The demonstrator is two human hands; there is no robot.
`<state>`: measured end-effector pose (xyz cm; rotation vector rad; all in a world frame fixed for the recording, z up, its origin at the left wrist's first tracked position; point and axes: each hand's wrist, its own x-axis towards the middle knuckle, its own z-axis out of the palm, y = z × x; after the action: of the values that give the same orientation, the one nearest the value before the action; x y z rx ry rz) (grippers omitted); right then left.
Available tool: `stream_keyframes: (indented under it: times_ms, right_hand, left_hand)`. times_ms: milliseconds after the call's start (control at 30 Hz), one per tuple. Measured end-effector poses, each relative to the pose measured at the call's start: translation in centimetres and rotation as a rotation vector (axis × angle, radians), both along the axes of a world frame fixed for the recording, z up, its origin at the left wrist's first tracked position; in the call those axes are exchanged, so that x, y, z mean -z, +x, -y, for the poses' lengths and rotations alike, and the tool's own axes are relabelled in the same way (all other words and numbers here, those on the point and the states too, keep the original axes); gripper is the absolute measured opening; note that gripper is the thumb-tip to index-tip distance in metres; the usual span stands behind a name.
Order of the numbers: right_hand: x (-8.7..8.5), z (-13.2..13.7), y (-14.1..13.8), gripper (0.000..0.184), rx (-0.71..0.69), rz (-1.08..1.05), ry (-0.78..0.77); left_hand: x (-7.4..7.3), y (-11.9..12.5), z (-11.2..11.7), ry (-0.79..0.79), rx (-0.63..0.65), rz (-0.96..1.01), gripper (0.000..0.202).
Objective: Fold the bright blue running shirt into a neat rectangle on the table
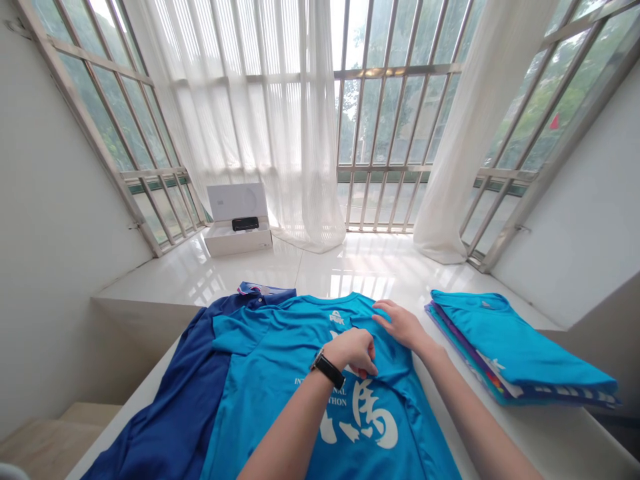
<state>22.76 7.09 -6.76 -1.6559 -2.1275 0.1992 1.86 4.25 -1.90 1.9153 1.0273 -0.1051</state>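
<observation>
A bright blue T-shirt (260, 387) with white lettering lies spread out in front of me, its collar toward the window. My left hand (354, 351), with a black-strapped watch on the wrist, is closed in a pinch on the cloth in the middle of the printed area. At the shirt's right shoulder, my right hand (400, 324) rests with fingers stretched out and thumb apart, touching the fabric near the edge. Beneath the T-shirt's left side lies a dark blue garment (175, 387) with a button near its collar.
To the right is a stack of folded shirts (530, 347), a bright blue one on top. An open white box (240, 241) with a black device (245, 224) stands on the white sill (370, 263). Behind it hang sheer curtains (300, 133) before barred windows.
</observation>
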Motion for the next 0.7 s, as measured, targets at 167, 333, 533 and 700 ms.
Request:
stream_keyframes:
  times_ms: [167, 333, 533, 700]
  right_hand:
    - [-0.4, 0.6, -1.0, 0.032, -0.018, 0.071, -0.100]
    - [-0.3, 0.7, -0.9, 0.025, -0.015, 0.085, -0.121]
    - [0.3, 0.2, -1.6, 0.016, -0.053, 0.002, -0.107]
    - [0.5, 0.3, -2.5, 0.015, -0.040, -0.022, -0.082]
  left_hand:
    - [0.0, 0.0, 0.1, 0.039, 0.021, 0.004, 0.018]
    - [-0.1, 0.2, 0.0, 0.015, 0.013, -0.013, 0.019]
    - [-0.2, 0.3, 0.3, 0.036, 0.011, -0.035, 0.016]
    - [-0.8, 0.3, 0.5, 0.071, 0.023, -0.044, 0.014]
